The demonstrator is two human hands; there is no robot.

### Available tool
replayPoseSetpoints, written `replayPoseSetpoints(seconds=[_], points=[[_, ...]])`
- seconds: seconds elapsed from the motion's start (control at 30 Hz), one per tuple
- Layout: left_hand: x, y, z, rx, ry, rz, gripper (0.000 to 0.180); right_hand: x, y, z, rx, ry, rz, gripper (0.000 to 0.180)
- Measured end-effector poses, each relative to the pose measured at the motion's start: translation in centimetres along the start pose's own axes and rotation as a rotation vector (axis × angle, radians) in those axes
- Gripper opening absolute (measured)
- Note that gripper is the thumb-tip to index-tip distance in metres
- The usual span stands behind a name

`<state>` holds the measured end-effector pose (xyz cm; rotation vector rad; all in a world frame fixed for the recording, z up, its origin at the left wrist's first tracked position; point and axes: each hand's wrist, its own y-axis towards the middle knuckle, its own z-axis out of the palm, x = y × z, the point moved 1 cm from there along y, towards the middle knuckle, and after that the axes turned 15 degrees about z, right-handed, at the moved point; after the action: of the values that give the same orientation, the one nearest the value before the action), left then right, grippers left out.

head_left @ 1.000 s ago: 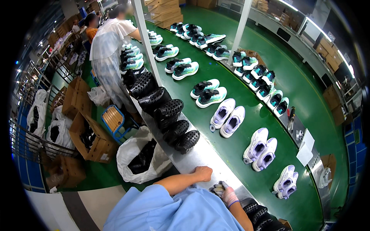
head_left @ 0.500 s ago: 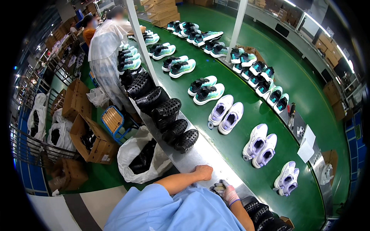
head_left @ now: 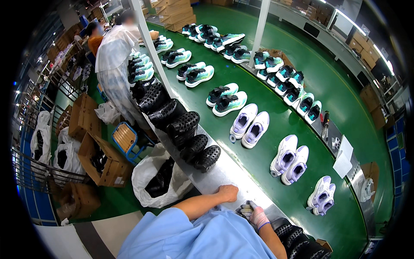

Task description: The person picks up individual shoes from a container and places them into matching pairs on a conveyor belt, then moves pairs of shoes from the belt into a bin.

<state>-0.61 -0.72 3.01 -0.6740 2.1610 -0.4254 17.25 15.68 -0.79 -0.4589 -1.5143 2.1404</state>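
Observation:
My left hand [head_left: 227, 194], bare, is closed in a fist and rests on the metal ledge [head_left: 248, 188] along the near side of a green belt. Close by on its right, at the ledge's edge, is my right hand [head_left: 253, 214] in a pale glove with grey fingertips. Its fingers are curled, and nothing shows in them. Black perforated shoe forms [head_left: 207, 158] stand in a row on the ledge beyond my left hand. More black forms [head_left: 290, 235] lie beside my right forearm. Across the belt from my hands sit white-and-lavender sneakers [head_left: 290, 159] in pairs.
Teal-and-black sneakers [head_left: 230, 102] line the belt [head_left: 267, 172] farther up and its far ledge. Pliers [head_left: 325, 123] and white paper [head_left: 343, 157] lie on that ledge. To my left are a white sack [head_left: 140, 181], a stool [head_left: 125, 134] and cartons [head_left: 113, 166]. A co-worker [head_left: 114, 60] stands far left.
The whole view has shifted slightly, so the shoes and belt appear a little higher and farther left. Both my hands stay in the same place and pose.

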Motion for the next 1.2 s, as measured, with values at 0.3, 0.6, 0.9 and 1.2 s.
replayPoseSetpoints(seconds=[0.3,0.6,0.9,1.2], points=[[-0.1,0.0,-0.3,0.022,0.008,0.003,0.031,0.2,-0.9,0.8,-0.011,0.024,0.020,0.049],[0.3,0.4,0.4,0.009,0.012,0.016,0.031,0.4,-0.8,0.7,-0.020,0.014,0.037,0.049],[0.4,0.6,0.5,0.002,0.018,0.029,0.029,0.1,0.1,-0.2,0.010,0.036,0.041,0.048],[-0.3,0.6,-0.9,0.159,0.004,-0.020,0.035,0.1,0.3,-0.5,0.016,0.013,0.021,0.048]])
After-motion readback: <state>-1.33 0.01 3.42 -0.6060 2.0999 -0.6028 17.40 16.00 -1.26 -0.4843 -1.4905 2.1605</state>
